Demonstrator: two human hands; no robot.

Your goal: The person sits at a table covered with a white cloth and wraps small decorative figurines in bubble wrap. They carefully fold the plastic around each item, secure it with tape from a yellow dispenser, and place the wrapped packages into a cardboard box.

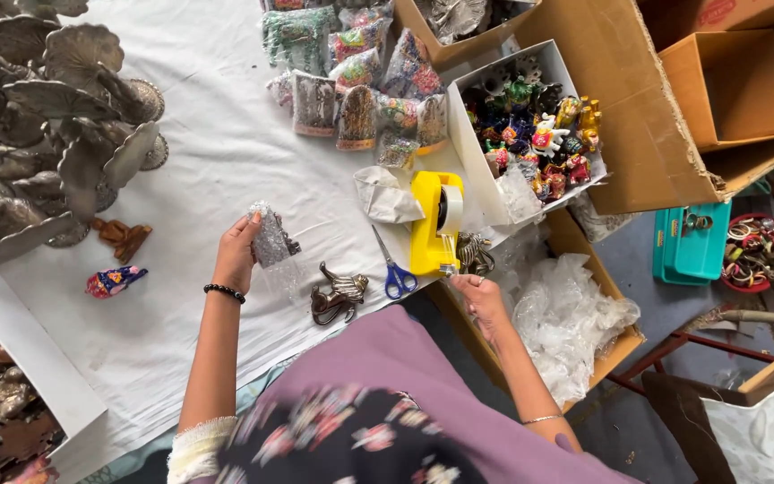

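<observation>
Left hand (236, 254) is clamping a crinkly bubble-wrapped piece (270, 236); right hand (479, 294) is pinching tape at the yellow plastic dispenser (434, 224), near the table's edge.

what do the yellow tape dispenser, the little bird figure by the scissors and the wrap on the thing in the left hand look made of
Tape dispenser: likely plastic, glossy even yellow. Bird figure: looks like cast metal, dull silvery-bronze sheen with highlights. Wrapped piece in the left hand: probably clear bubble wrap, pale and glinting, with something dark inside.

Black bead bracelet (224, 291), thin silver bangle (541, 419), mauve scarf (423, 376) over floral top (351, 444).
</observation>
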